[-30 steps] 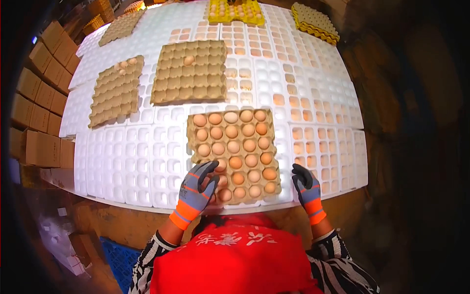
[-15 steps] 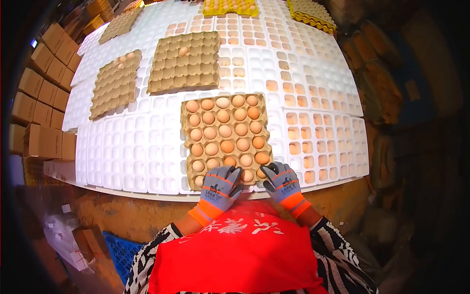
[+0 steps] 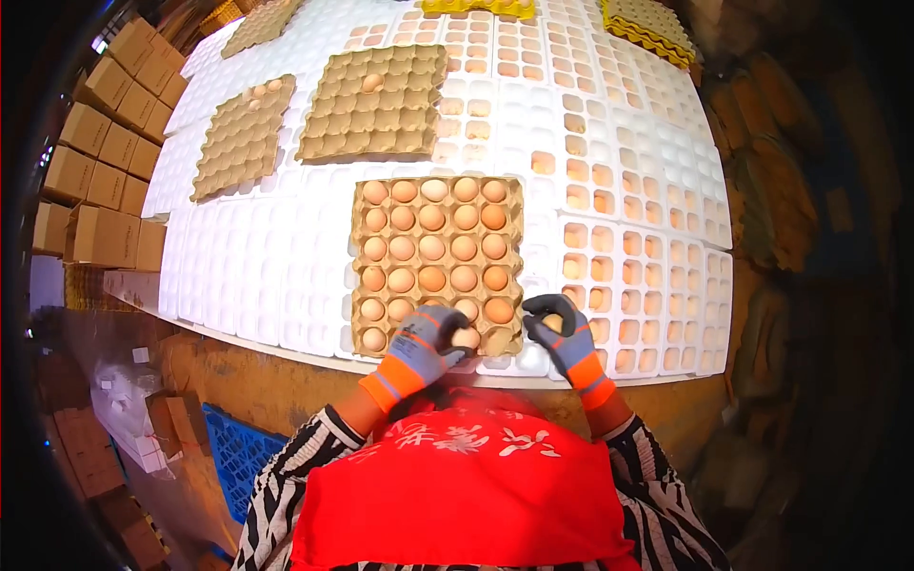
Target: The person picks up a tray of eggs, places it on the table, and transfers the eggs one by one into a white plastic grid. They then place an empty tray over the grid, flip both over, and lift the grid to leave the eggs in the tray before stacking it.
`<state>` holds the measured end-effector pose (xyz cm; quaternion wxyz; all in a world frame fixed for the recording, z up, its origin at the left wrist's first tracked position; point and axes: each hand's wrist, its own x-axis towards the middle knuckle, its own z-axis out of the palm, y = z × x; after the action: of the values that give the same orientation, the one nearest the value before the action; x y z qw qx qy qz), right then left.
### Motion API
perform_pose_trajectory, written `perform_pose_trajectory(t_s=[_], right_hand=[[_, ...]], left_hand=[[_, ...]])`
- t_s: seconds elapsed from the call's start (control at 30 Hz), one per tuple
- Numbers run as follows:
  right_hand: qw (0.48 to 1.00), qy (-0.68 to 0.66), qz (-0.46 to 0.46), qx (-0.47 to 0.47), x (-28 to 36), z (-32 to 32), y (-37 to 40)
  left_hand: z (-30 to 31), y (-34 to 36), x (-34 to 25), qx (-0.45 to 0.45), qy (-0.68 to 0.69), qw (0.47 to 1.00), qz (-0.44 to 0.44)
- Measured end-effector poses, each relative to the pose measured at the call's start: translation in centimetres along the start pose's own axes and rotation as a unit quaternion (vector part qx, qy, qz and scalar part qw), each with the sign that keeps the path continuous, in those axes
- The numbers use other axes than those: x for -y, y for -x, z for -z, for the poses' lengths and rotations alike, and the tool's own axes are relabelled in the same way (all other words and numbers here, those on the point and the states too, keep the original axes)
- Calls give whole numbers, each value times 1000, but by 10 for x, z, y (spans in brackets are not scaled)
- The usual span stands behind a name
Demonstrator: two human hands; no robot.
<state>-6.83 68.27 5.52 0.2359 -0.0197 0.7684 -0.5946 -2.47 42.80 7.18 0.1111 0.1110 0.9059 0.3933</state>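
Fingers (image 3: 446, 330) of the gloved left hand (image 3: 419, 347) pinch a smooth tan egg (image 3: 466, 337) in the near row of the dimpled pulp tray (image 3: 358, 249). The right hand (image 3: 568, 341) curls round a second egg (image 3: 551, 324) just beside the tray, over the white moulded bench (image 3: 257, 266).

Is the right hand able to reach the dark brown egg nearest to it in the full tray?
Probably yes. The right hand hovers just beside the brown pulp egg tray, and the dark brown egg lies uncovered near that edge with nothing between. Its grip is curled, though, perhaps already around something.
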Motion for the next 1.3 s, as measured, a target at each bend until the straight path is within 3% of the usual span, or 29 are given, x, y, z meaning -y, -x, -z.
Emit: perform_pose_trajectory(t_s=[0.03,0.07,0.13,0.17,0.2,0.23,0.3,0.33,0.37,0.4,0.47,0.5,0.57,0.63,0.67,0.73,0.8,0.83,0.93,0.97,1.0,1.03,1.07,1.1,1.13,1.2,1.23,1.27,1.3], right_hand=[[972,200,124,-21,17,-10,-2],[937,305,160,-47,20,-20,-2],[838,532,123,2,13,-35,-16],[866,482,131,-11,9,-35,-16],[891,432,140,-25,6,-34,-15],[912,381,147,-37,5,-32,-15],[946,286,146,-39,0,-22,-17],[960,238,145,-38,-1,-17,-18],[986,122,103,-46,4,-13,-15],[989,-118,-87,4,-6,-3,-13],[925,-376,-48,30,4,8,-10],[913,-406,-38,19,17,8,-9],[956,-290,-31,16,23,7,-23],[996,-82,-44,17,37,0,-38],[925,279,253,-54,37,-6,-50],[841,512,157,-72,52,-24,-49],[789,614,31,-2,52,-39,-63],[765,643,24,-9,55,-45,-63],[748,663,33,-18,57,-50,-62],[740,671,33,-29,58,-52,-60],[746,664,38,-37,59,-51,-61],[753,655,42,-43,59,-51,-61],[762,644,48,-45,58,-54,-60],[776,627,54,-41,61,-52,-57],[796,604,34,-38,65,-50,-56],[904,398,100,-118,53,-39,-46],[925,323,134,-149,26,-31,-51],[994,72,14,-86,27,-25,-48],[990,-106,-26,-87,29,-23,-38]], left_hand=[[-15,3,18,-58,369,927,42],[4,2,24,-35,463,881,85],[21,1,21,-63,587,797,130],[21,-2,28,-49,468,875,112],[5,-10,41,-58,237,968,58],[6,-14,19,-49,62,997,20],[-13,-25,-1,2,-253,967,-30],[-30,-28,2,-47,-295,952,-61],[-34,-32,-1,-23,-321,946,-46],[-36,-35,-2,2,-346,938,-32],[-28,-36,-6,24,-336,941,-29],[-24,-36,-8,36,-332,942,-28],[-20,-38,-3,29,-304,951,-43],[-18,-42,-1,37,-288,956,-47],[-18,-44,0,50,-286,956,-42],[-16,-44,1,54,-286,956,-32],[-20,-42,-3,36,-285,957,-34],[-29,-42,5,-1,-285,957,-61],[-19,-41,18,26,-215,973,-79],[-1,-35,13,-3,-105,992,-74],[-1,-32,27,-72,91,990,-78],[18,-34,23,-14,364,930,47],[38,-32,21,44,600,780,173],[40,-27,39,21,607,794,19],[63,-30,24,13,735,663,143],[62,-38,48,-10,520,854,33],[69,-49,41,21,470,863,185],[58,-61,41,-67,193,977,-54],[50,-61,37,-62,9,996,-56]])
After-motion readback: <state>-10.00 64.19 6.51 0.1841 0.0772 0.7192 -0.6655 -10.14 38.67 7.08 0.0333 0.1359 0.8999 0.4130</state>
